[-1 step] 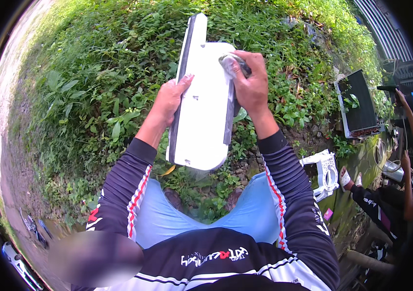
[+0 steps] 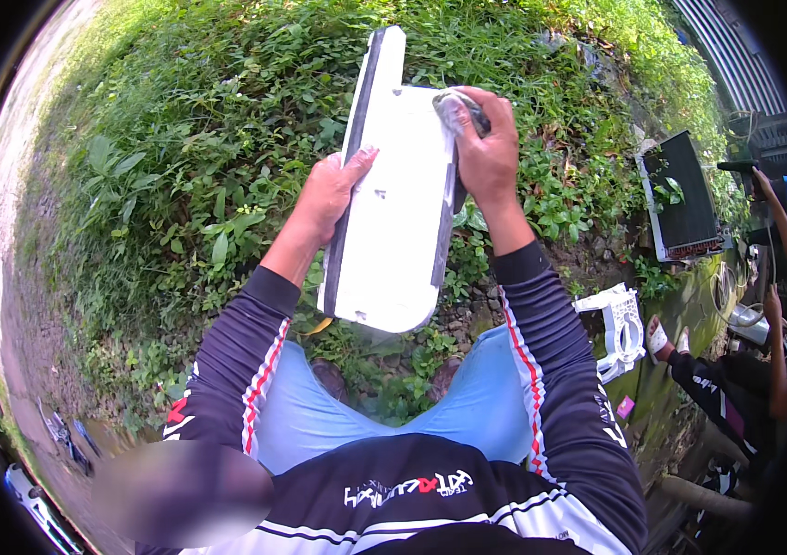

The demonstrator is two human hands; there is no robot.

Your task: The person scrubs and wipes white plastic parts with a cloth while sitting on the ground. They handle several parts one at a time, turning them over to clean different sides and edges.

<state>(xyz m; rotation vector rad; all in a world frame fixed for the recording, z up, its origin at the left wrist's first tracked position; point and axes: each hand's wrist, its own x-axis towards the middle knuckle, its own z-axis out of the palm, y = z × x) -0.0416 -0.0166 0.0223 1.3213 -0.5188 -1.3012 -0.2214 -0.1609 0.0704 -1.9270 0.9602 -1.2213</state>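
Note:
A long white plastic panel (image 2: 393, 222) with dark foam strips down its sides hangs over the greenery in front of me. My left hand (image 2: 331, 190) grips its left edge, the thumb lying on the white face and the other fingers hidden behind. At the panel's upper right corner, my right hand (image 2: 489, 153) is closed around a sudsy grey-green scrubbing cloth (image 2: 461, 111), pressed to the edge there. Whether this is a cloth or a soft sponge is hard to tell.
At the right lies a white plastic frame (image 2: 617, 328) with a round opening. Beyond it a black finned coil panel (image 2: 682, 196) leans on the ground. A person in dark clothes (image 2: 736, 388) works at the far right near a coiled hose (image 2: 725, 291). Leafy plants (image 2: 181, 185) cover the ground ahead.
The panel has shifted slightly to the right and down. My right hand has moved a little right and up with the cloth along the panel's upper corner. My left hand keeps its grip.

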